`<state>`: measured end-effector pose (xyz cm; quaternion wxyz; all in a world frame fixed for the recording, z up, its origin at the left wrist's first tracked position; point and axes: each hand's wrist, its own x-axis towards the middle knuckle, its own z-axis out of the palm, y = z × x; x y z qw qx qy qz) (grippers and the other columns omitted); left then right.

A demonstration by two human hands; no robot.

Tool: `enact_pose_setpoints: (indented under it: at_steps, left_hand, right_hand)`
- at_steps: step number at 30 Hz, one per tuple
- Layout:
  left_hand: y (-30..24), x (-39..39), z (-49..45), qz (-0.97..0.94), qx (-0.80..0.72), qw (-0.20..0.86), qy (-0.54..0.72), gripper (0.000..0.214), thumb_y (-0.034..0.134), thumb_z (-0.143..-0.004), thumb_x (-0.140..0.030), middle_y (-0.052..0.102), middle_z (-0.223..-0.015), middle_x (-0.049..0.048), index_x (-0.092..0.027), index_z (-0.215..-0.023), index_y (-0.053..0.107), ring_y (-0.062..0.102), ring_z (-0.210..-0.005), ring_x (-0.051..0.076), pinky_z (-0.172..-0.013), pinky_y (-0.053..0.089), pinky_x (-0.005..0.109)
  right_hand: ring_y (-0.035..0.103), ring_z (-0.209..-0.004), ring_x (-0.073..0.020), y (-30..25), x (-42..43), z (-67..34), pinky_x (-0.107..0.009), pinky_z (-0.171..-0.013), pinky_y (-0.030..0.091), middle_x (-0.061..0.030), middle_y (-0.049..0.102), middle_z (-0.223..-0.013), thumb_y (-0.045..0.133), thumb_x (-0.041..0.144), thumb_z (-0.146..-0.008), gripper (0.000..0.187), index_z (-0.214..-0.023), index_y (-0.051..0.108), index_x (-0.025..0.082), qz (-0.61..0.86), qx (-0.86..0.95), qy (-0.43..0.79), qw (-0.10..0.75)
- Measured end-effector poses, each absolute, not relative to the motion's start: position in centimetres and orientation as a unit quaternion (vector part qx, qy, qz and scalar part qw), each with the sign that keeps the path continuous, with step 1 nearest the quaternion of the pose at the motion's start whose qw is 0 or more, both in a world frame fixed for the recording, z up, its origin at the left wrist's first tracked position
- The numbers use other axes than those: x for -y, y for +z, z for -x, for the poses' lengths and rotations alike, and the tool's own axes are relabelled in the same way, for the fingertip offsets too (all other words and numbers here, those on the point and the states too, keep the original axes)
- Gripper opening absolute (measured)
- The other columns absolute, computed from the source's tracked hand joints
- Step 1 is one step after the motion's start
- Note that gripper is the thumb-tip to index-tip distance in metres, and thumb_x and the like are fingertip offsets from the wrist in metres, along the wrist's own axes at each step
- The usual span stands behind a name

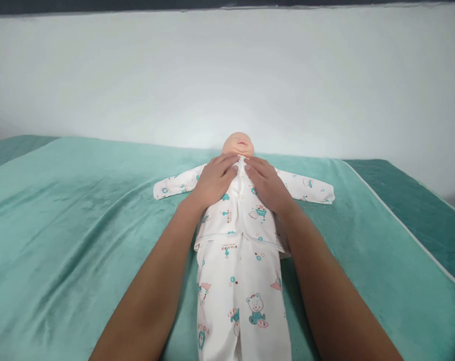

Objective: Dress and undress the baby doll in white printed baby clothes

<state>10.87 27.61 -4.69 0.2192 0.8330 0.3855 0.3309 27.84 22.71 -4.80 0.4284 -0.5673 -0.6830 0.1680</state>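
Observation:
A baby doll lies on its back, its head toward the wall. It wears a white printed jacket with buttons down the front and matching white trousers. Both sleeves stretch out sideways, and no doll hands show at the cuffs. My left hand rests flat on the left side of the jacket's chest, just below the neck. On the other side of the button line, my right hand lies flat on the chest too. The fingers of both hands are extended and point toward the collar.
A light green blanket with soft folds spreads under the doll. To the right, a white edge line separates it from darker green cloth. Behind the bed rises a plain white wall with a dark strip along its top.

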Motion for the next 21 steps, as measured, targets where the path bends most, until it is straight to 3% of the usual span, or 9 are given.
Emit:
enact_pose_setpoints:
  at_steps: [4,9,14,21]
  left_hand:
    - [-4.67,-27.55,-10.87,-0.83,-0.383,0.227,0.337,0.045,0.038,-0.099,-0.036,0.053,-0.151,0.0011,-0.026,-0.137,0.059,0.044,-0.141,0.023,-0.122,0.031,0.044]
    - [-4.72,-27.52,-10.8,-0.828,-0.368,0.237,0.35,0.042,0.039,-0.099,-0.033,0.055,-0.15,0.0005,-0.029,-0.134,0.063,0.045,-0.14,0.022,-0.122,0.031,0.045]
    - [-4.73,-27.26,-10.66,-0.814,-0.335,0.264,0.395,0.034,0.046,-0.096,-0.027,0.06,-0.141,-0.0003,-0.031,-0.118,0.072,0.05,-0.136,0.019,-0.119,0.035,0.041]
    - [-4.49,-26.68,-10.37,-0.806,-0.318,0.289,0.406,0.036,0.044,-0.094,-0.018,0.06,-0.143,-0.0013,-0.031,-0.105,0.076,0.05,-0.137,0.02,-0.116,0.04,0.042]
  right_hand:
    - [0.049,-0.137,-0.0262,-4.5,-22.45,-27.76,-0.051,-0.117,0.032,-0.0067,0.063,-0.139,0.041,0.035,-0.1,0.037,-0.12,0.071,0.025,0.561,0.696,0.146,0.424]
    - [0.058,-0.125,-0.0274,-4.31,-22.09,-27.5,-0.048,-0.11,0.041,-0.004,0.071,-0.123,0.046,0.036,-0.099,0.033,-0.094,0.077,0.027,0.562,0.682,0.138,0.446]
    - [0.06,-0.124,-0.0271,-4.73,-21.99,-27.27,-0.051,-0.111,0.04,-0.0007,0.071,-0.127,0.057,0.035,-0.093,0.023,-0.092,0.079,0.031,0.579,0.597,0.184,0.523]
    - [0.065,-0.114,-0.0242,-4.65,-21.79,-27.22,-0.045,-0.108,0.045,-0.0021,0.076,-0.113,0.058,0.031,-0.089,0.02,-0.091,0.077,0.024,0.579,0.52,0.225,0.587]
